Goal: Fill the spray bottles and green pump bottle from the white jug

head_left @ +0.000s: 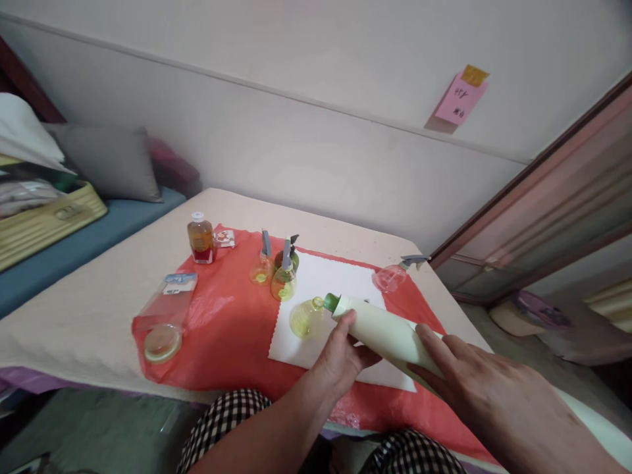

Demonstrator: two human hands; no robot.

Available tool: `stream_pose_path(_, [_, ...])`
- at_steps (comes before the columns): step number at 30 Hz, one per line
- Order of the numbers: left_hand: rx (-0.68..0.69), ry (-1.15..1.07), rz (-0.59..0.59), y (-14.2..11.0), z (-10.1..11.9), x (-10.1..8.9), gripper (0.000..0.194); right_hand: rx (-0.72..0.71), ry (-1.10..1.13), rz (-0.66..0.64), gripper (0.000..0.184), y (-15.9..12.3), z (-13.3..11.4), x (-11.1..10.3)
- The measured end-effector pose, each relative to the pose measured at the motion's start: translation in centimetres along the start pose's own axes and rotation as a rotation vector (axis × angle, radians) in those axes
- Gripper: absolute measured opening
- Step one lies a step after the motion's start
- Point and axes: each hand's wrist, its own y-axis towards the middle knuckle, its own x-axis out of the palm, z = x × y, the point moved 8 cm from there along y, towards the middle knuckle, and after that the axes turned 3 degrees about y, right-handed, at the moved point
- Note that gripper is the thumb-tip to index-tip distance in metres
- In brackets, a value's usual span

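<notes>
My left hand (340, 359) is closed around the neck end of a long pale green bottle (390, 332) with a darker green mouth. My right hand (474, 375) grips the same bottle farther back, and it tilts down to the left. Its mouth is close to the neck of a small clear spray bottle without a head (303, 320), which holds some yellow liquid and stands on a white scallop-edged sheet (336, 273). I cannot tell whether the two mouths touch. Behind it are two spray bottles with grey heads, one orange-tinted (261, 271) and one yellow (283, 284), beside a darker green bottle (294, 258).
A red plastic sheet (222, 342) covers much of the table (99, 289). At left are an amber bottle (201, 240), a small box (224, 238), a clear pack (172, 296) and a round lidded container (162, 343). A pink spray bottle (390, 278) lies tilted at right.
</notes>
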Motion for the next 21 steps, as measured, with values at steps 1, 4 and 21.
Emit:
stream_pose_path(1, [0.002,0.002,0.001,-0.01,0.03,0.02,0.045,-0.003,-0.003,-0.012,0.041,-0.01,0.06,0.12])
stream_pose_path(4, [0.009,0.012,0.002,0.04,0.15,0.06,0.046,-0.014,0.011,-0.041,0.042,0.11,0.08,0.33])
stream_pose_path(21, [0.002,-0.001,0.016,0.22,0.08,-0.13,0.048,-0.011,-0.023,0.031,0.038,0.66,-0.18,-0.60])
